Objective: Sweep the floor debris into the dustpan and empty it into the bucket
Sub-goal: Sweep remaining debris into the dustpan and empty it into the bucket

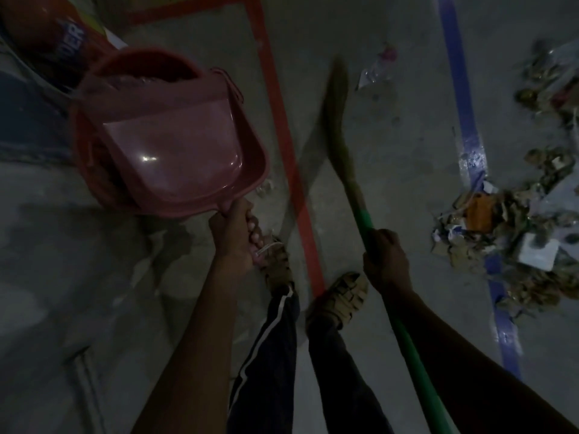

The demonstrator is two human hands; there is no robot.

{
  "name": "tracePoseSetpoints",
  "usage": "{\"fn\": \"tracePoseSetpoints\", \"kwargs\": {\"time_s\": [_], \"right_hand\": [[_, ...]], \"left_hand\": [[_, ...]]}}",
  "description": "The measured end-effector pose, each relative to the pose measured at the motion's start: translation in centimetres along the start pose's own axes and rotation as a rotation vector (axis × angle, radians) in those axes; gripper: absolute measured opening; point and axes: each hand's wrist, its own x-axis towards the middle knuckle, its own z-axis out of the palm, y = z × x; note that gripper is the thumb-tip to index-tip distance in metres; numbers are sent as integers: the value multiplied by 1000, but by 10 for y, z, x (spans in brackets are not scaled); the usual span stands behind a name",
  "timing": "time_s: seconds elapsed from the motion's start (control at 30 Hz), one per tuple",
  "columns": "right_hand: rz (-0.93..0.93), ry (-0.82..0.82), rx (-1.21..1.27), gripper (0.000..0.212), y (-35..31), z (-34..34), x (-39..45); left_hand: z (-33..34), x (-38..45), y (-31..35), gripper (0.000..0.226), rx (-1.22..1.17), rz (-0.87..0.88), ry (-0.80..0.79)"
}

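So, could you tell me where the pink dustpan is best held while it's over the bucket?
By its handle, from the near side, as the left hand does now. The dustpan has a wide, smooth tray, tilted toward the bucket; only the narrow handle lets fingers wrap round.

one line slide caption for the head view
Left hand tips pink dustpan over bucket; right hand holds broom.

The dustpan [175, 145] hides most of the bucket [103, 120] and its contents. The broom head [336, 98] is motion-blurred. The debris pile [517, 233] runs off the right edge, its pieces too dim to identify.
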Motion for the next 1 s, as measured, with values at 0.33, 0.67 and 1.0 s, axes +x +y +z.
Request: {"fn": "tracePoseSetpoints", "kwargs": {"time_s": [0.33,0.67,1.0], "right_hand": [[-119,-457,-104,53,-8,52,4],[175,77,-93,40,70,-24,24],[191,460,140,47,93,-107,12]], "left_hand": [[-6,12,-18,30,16,-34,57],[23,-2,-20,31,120,11,-3],[115,-49,-9,28,183,80,-167]]}}
